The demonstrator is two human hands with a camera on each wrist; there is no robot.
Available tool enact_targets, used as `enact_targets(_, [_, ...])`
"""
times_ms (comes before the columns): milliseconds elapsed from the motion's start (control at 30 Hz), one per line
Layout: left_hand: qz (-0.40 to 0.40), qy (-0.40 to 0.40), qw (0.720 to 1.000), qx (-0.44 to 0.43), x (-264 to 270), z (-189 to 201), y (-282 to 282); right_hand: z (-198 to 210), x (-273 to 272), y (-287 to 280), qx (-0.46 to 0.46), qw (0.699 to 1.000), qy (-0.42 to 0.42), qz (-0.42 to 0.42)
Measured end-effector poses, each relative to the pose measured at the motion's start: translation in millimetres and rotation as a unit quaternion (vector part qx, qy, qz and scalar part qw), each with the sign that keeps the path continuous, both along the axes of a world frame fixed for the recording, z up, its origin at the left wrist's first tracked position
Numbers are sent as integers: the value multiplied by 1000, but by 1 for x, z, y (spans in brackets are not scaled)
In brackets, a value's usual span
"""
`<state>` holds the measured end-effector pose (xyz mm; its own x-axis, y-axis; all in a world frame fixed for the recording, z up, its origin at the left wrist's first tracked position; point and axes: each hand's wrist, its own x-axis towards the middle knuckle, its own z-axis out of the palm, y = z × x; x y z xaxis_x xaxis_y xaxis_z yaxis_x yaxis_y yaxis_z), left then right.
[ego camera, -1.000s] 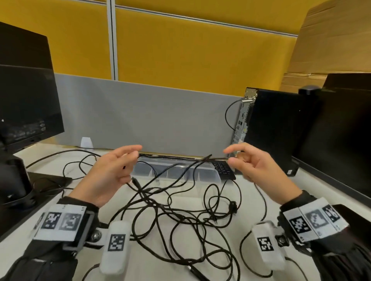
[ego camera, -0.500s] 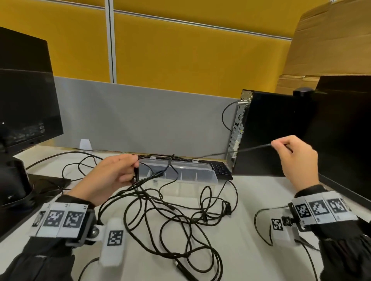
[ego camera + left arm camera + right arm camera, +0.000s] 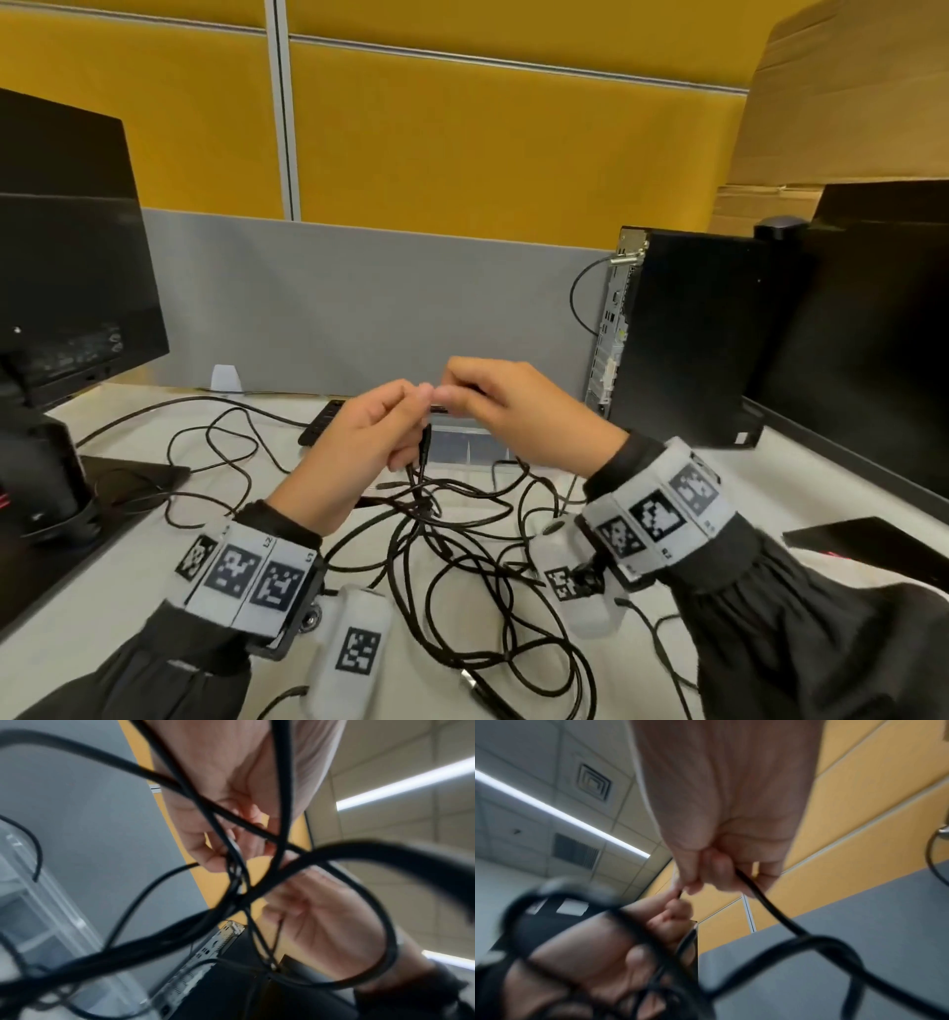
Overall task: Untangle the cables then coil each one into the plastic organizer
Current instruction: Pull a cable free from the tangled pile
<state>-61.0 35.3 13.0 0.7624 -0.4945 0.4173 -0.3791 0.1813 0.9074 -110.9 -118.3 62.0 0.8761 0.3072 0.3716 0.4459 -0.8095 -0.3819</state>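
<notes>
Several thin black cables (image 3: pixel 462 539) lie tangled on the white desk below my hands. My left hand (image 3: pixel 411 406) and right hand (image 3: pixel 452 395) meet fingertip to fingertip above the tangle. The left hand (image 3: pixel 228 854) pinches a cable strand, with a plug end hanging just under its fingers. In the right wrist view the right hand (image 3: pixel 706 882) pinches a black cable (image 3: pixel 765 902) between thumb and fingers. The clear plastic organizer (image 3: pixel 462 449) stands right behind the hands, mostly hidden by them.
A black monitor (image 3: pixel 67 267) on its stand fills the left. A black PC tower (image 3: pixel 683 339) and a second monitor (image 3: pixel 873 334) stand at the right. A keyboard (image 3: pixel 321 429) lies behind the organizer against the grey partition (image 3: pixel 359 308).
The right hand, which had drawn a cable far out to the right, has come back to the middle and met the left hand. The left hand has risen slightly.
</notes>
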Motion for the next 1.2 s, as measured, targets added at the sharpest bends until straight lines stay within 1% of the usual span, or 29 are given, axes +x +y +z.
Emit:
enact_targets(67, [-26, -6, 999, 21, 5, -5, -1, 6, -2, -2, 60, 997, -24, 43])
enact_targets(100, [-32, -14, 998, 48, 8, -8, -3, 10, -5, -2, 115, 991, -43, 56])
enact_targets(167, [-40, -38, 992, 117, 13, -17, -7, 21, -10, -4, 249, 963, -84, 63])
enact_targets(200, [-39, -46, 989, 138, 15, -22, -9, 28, -14, -6, 293, 947, -113, 62])
enact_targets(233, [-32, -48, 987, 148, 17, -26, -10, 35, -17, -11, 313, 937, -144, 57])
enact_targets(333, [-10, -44, 984, 170, 25, -34, -8, 47, -24, -28, 326, 915, -238, 25])
enact_targets(400, [7, -47, 979, 197, 31, -40, -2, 54, -32, -46, 354, 881, -314, -14])
enact_targets(467, [25, -36, 975, 218, 37, -48, 6, 63, -43, -72, 391, 832, -386, -70])
enact_targets(533, [34, -8, 977, 213, 41, -54, 13, 70, -54, -110, 403, 777, -456, -165])
enact_targets(567, [42, 6, 978, 202, 44, -55, 16, 71, -58, -129, 388, 759, -475, -217])
enact_targets(600, [51, 19, 980, 191, 45, -54, 18, 69, -62, -144, 363, 757, -475, -265])
enact_targets(633, [60, 32, 982, 179, 46, -51, 20, 63, -63, -156, 328, 764, -468, -298])
enact_targets(667, [62, 41, 983, 165, 47, -47, 21, 56, -64, -160, 288, 779, -459, -315])
enact_targets(733, [53, 59, 990, 118, 46, -35, 22, 38, -62, -158, 213, 821, -420, -322])
enact_targets(767, [57, 62, 992, 98, 46, -28, 22, 28, -57, -154, 202, 843, -389, -313])
enact_targets(800, [76, 46, 991, 97, 46, -22, 21, 20, -54, -144, 209, 865, -345, -298])
enact_targets(833, [115, 7, 986, 124, 45, -17, 19, 13, -49, -135, 225, 886, -293, -282])
enact_targets(867, [164, -51, 969, 180, 43, -12, 17, 8, -46, -123, 249, 903, -237, -258])
enact_targets(900, [215, -115, 936, 255, 39, -7, 14, 6, -43, -113, 272, 916, -184, -229])
enact_targets(933, [248, -168, 896, 328, 34, -2, 11, 4, -41, -104, 278, 928, -140, -204])
enact_targets(967, [255, -200, 865, 383, 28, 2, 6, 3, -41, -95, 260, 942, -106, -185])
enact_targets(1000, [236, -210, 852, 417, 24, 5, 1, 3, -41, -89, 230, 955, -83, -167])
enact_targets(1033, [203, -205, 859, 422, 20, 9, -3, 3, -41, -85, 205, 965, -68, -151])
enact_targets(1067, [167, -194, 883, 392, 14, 15, -8, 4, -43, -82, 189, 970, -57, -141])
enact_targets(1100, [134, -194, 910, 340, 8, 20, -13, 5, -44, -79, 183, 973, -49, -134])
enact_targets(1133, [104, -202, 931, 286, 3, 24, -20, 6, -46, -76, 182, 974, -45, -125])
enact_targets(1167, [73, -208, 943, 249, -3, 27, -27, 7, -48, -71, 180, 976, -43, -112])
enact_targets(1200, [41, -212, 948, 232, -6, 29, -35, 7, -50, -66, 174, 979, -40, -96])
